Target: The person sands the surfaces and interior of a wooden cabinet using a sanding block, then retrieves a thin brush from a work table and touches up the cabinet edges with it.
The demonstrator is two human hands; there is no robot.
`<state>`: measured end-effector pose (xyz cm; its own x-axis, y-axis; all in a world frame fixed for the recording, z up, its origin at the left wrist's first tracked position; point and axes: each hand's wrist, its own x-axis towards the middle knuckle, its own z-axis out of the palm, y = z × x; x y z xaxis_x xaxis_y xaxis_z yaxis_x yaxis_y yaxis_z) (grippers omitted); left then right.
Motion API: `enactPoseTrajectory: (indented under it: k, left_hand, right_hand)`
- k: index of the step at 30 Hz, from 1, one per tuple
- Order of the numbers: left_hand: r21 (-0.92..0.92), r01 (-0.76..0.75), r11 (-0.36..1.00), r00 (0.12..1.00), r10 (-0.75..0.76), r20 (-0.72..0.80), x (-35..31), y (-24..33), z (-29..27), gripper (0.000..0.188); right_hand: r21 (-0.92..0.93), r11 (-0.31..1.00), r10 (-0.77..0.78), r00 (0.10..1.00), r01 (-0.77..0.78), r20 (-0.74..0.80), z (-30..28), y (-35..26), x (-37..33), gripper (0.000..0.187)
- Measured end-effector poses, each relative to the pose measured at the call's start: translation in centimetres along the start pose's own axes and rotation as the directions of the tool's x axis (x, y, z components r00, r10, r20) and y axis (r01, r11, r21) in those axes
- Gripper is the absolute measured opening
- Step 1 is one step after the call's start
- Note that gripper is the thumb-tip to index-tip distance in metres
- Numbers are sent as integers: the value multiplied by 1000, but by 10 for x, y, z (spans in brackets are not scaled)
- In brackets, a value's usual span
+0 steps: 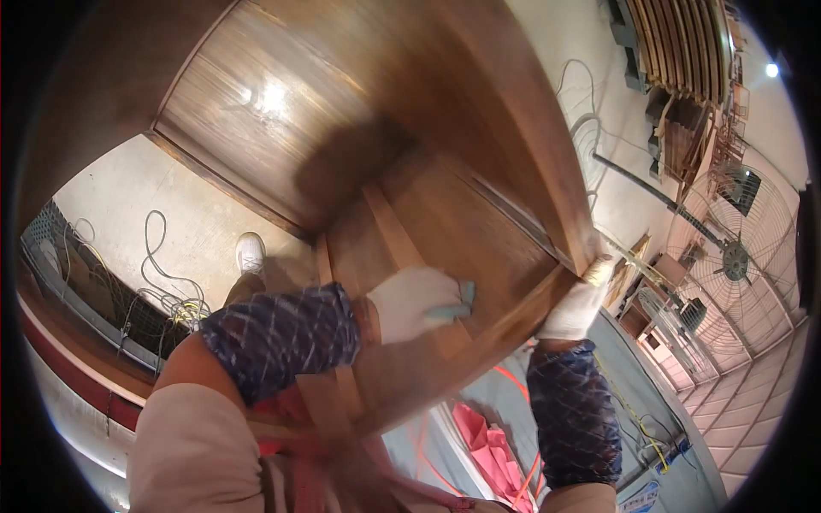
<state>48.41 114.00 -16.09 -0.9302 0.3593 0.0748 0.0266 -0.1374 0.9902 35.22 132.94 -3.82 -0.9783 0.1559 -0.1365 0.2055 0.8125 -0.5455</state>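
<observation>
A large brown wooden door (359, 111) with recessed panels lies flat in front of me. My left hand (409, 301), in a white glove with a dark patterned sleeve, presses a small pale blue pad (455, 301) against the door's lower panel. My right hand (580, 301), also in a white glove, grips the door's near right corner edge. Both forearms wear dark blue patterned sleeve covers.
Concrete floor with loose white cables (167, 265) lies to the left, beside my white shoe (250, 253). A big round cage fan (735, 252) stands at the right. Pink cloth (492, 449) and an orange cord lie below the door. Stacked wooden pieces (684, 51) sit at the upper right.
</observation>
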Motion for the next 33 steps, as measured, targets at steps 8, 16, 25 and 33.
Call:
enactPoseTrajectory:
  k: [8,16,25,33]
  left_hand:
    - [120,407,905,906,-385,-176,-23,-237,-8,25]
    - [-216,732,647,589,-759,-277,-9,-347,18,33]
    - [-632,329,701,627,-663,-409,109,-124,51,40]
    - [-486,142,862,981,-189,-48,74,4,34,55]
  right_hand:
    - [368,904,224,974,-219,30,20,-32,-7,69]
    - [266,951,146,987,-159,67,10,-28,-6,60]
    - [204,979,-4,1000,6,-9,16,-25,-5,45]
    - [286,957,47,998,-35,-36,11,4,-9,38]
